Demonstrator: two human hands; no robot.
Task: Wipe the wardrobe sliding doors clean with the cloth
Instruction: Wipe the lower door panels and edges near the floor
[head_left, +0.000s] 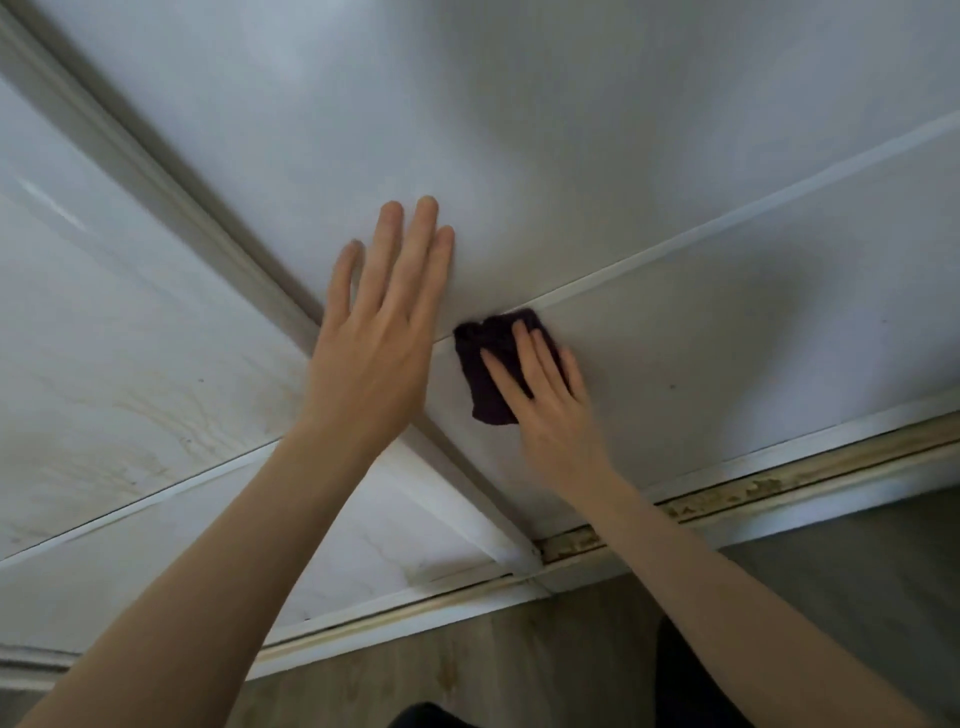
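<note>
Both hands lie flat, fingers straight: the left hand (379, 332) braces the sliding door (727, 364), the right hand (550, 410) presses the dark cloth (478, 389) on it just under the strip (675, 249). Even pressure and overlapping strokes would probably clean best.

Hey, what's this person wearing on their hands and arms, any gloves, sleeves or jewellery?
Nothing visible. The left hand and right hand are bare: no gloves, rings or watch, and no sleeve shows on either arm within the frame.
</note>
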